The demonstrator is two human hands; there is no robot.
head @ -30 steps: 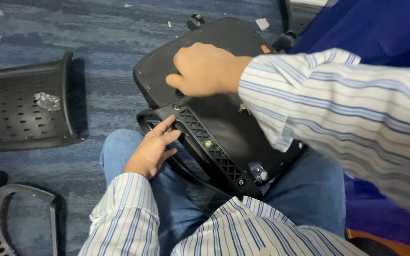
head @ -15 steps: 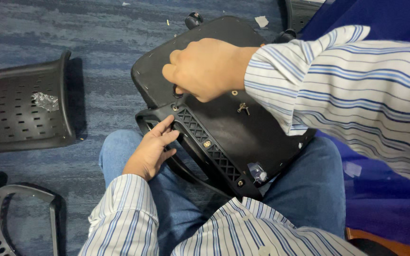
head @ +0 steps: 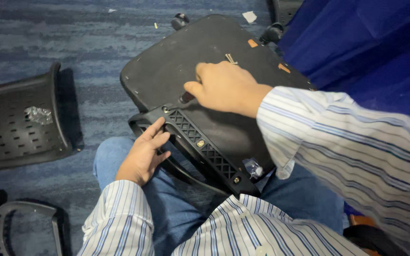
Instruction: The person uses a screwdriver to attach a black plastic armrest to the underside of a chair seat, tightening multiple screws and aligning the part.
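Note:
A black chair seat pan (head: 186, 57) lies upside down across my lap, with a black latticed armrest bracket (head: 200, 147) fixed along its near edge by brass bolts. My left hand (head: 143, 154) rests on the bracket's curved end, fingers wrapped over it. My right hand (head: 224, 87) presses on the seat's underside near the bracket, fingers curled; I cannot tell whether they pinch anything. Loose screws (head: 230, 58) lie on the seat beyond my right hand. A small clear bag (head: 253, 167) sits by the bracket's near end.
A black perforated chair back (head: 20, 125) with a crumpled plastic wrapper lies on the blue carpet at left. Another black armrest (head: 20, 227) sits at bottom left. Caster wheels (head: 180, 20) show past the seat. Blue fabric (head: 366, 47) fills the right side.
My right hand has shifted right and toward me across the seat's underside. The left hand stays on the bracket's end. The view has moved slightly.

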